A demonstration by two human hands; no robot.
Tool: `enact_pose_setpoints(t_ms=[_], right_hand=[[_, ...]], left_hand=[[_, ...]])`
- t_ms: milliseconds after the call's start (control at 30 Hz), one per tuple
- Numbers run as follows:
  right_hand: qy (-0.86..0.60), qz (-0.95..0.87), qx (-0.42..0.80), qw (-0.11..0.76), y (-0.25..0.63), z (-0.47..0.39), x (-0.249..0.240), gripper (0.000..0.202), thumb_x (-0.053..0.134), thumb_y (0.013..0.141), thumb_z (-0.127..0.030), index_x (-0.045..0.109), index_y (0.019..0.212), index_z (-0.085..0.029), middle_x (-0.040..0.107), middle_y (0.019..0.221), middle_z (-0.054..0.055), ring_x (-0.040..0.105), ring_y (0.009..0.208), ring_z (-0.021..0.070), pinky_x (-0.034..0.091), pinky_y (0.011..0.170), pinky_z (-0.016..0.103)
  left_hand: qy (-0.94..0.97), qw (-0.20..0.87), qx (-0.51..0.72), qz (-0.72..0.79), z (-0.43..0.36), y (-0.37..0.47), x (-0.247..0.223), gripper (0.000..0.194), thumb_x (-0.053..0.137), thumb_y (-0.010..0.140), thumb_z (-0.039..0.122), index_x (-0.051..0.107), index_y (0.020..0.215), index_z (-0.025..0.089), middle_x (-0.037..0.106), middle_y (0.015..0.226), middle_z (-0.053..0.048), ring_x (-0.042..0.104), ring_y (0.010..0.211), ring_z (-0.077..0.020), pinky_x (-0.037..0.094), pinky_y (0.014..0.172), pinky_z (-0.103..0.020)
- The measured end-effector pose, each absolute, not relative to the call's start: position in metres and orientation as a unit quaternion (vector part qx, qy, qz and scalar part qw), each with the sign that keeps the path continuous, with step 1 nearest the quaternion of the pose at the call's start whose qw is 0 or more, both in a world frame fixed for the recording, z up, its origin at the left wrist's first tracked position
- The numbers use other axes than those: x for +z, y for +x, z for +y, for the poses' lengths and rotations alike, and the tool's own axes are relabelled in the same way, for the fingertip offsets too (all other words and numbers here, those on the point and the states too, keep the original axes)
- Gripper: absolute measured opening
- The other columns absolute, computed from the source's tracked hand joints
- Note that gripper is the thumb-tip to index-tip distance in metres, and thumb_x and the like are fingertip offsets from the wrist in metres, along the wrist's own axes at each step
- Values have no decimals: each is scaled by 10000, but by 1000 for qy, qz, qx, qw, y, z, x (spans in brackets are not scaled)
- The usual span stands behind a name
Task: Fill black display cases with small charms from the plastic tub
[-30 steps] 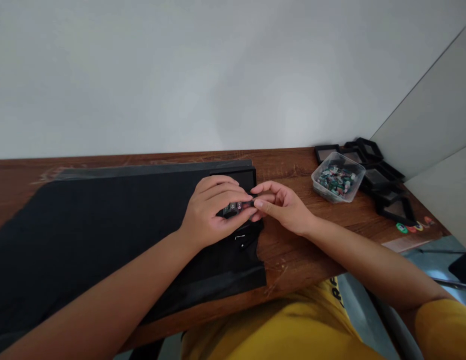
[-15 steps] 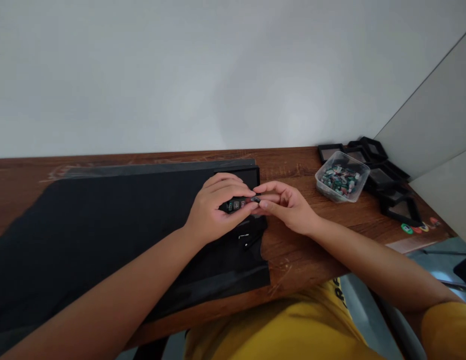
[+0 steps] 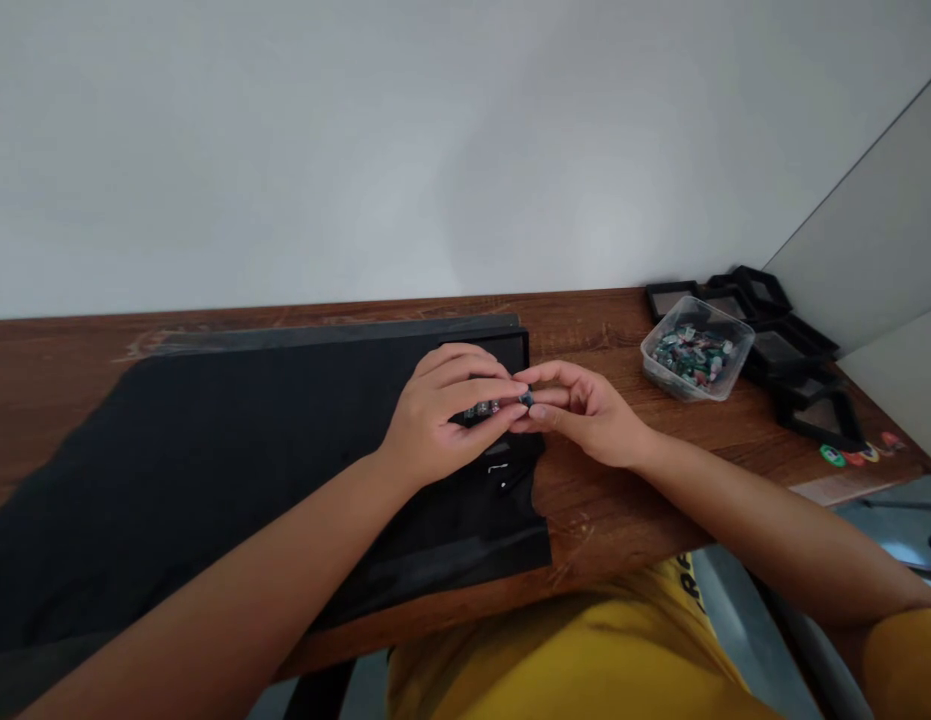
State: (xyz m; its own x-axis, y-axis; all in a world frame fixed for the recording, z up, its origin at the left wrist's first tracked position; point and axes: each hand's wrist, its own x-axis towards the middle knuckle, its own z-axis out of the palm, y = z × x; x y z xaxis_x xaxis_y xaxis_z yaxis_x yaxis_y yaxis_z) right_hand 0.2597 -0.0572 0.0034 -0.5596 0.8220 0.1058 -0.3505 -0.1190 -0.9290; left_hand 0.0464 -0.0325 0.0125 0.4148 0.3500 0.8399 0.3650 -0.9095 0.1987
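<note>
Cloth [image 3: 232,460], black, on a wooden table [image 3: 592,530]; above it, left hand [image 3: 442,410] arched over shiny pieces [image 3: 482,409] and half-curled right hand [image 3: 585,410], both with fingertips closed on one small dark piece [image 3: 526,398] between them. Farther right, clear tub [image 3: 669,380] of mixed bits [image 3: 691,352], then black frames [image 3: 801,357] by the wall [image 3: 585,150].

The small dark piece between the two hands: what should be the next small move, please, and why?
Perhaps ease the left hand back slightly, if the right hand has the small dark piece firmly: both hands' fingertips crowd it, and the left partly hides the row of small shiny pieces.
</note>
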Motion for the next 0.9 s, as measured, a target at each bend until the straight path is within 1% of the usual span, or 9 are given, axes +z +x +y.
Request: enact_pose_setpoints(t_ms=[200,433,633,700,800,900], right_hand=[[-247,-515,715,403,262,-57,6,423,832,888,-313,613,1235,-208,813,1020,13,804,930,131,640,966,303],[-259,-513,718,392,262,-56,8,450,851,869,-344,623,1233,-212,816,1005,16,809,911,138,650,956,309],[-271,-497,723,395,262,-57,10,463,871,844,-338,641,1224,-210,812,957,0,811,892,148,657,941,324],[-264,-495,726,397,262,-57,10,459,872,843,-326,642,1222,-207,812,936,-10,806,879,134,654,917,293],[-252,-490,733,399,261,-57,9,426,866,848,-299,647,1201,-211,812,906,-34,792,838,89,632,865,208],[-256,-491,732,397,261,-57,9,421,865,844,-287,648,1196,-208,813,896,-38,786,820,85,628,851,204]], left_hand=[[-845,23,-492,-207,-33,44,14,104,754,919,179,759,952,278,760,961,-14,700,959,-205,607,841,-390],[-846,12,-484,-222,-34,43,14,109,748,924,203,776,950,305,771,1002,-7,710,975,-207,602,875,-414],[-850,2,-469,-240,-35,41,15,69,723,948,294,784,971,318,771,1007,-20,710,999,-229,608,879,-449],[-853,0,-467,-234,-36,41,15,62,735,947,328,777,991,314,768,1032,-26,708,996,-229,608,882,-451],[-854,8,-471,-219,-37,42,15,104,783,919,356,763,1006,303,762,1062,-39,705,976,-229,606,873,-443],[-853,19,-472,-220,-38,43,15,121,804,906,361,753,1002,308,759,1061,-36,702,962,-226,603,862,-438]])
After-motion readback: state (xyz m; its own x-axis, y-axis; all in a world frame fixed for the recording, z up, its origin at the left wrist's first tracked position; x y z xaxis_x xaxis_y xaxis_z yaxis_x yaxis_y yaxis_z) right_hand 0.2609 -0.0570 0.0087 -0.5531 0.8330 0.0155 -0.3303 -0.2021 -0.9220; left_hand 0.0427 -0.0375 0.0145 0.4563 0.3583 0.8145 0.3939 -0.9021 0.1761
